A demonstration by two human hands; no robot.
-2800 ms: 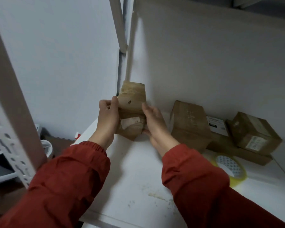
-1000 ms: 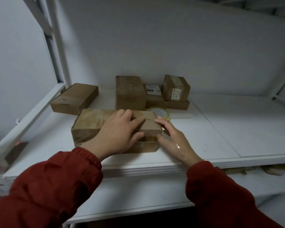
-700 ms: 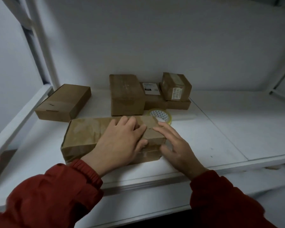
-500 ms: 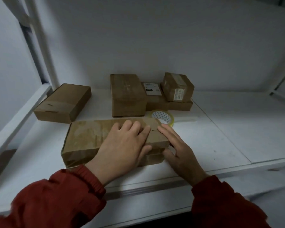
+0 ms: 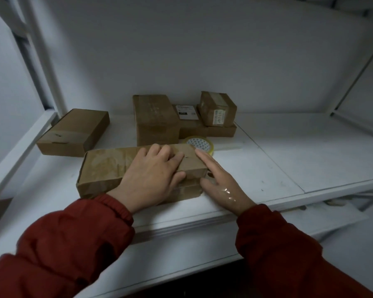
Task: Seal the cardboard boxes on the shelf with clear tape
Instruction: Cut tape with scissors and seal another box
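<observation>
We see a dim, cool-grey picture with low contrast. The light falls brightest on the right half of the shelf point(image 5: 267, 164) and fades toward its left edge, while the back wall point(image 5: 202, 50) stays a flat, murky grey. The boxes point(image 5: 155, 119) near the shelf's back edge throw only soft, faint shadows at their bases. A wet-looking glare streaks the back of the right hand point(image 5: 222, 181). The red sleeves point(image 5: 63, 254) below the front edge look soft and smeared. The wide lens bows the uprights point(image 5: 41, 61) at both sides.

Five cardboard boxes point(image 5: 108, 166) point(image 5: 73, 132) point(image 5: 155, 119) point(image 5: 194, 129) point(image 5: 216, 108), one tape roll point(image 5: 199, 143), two hands point(image 5: 151, 179) point(image 5: 222, 181).
</observation>
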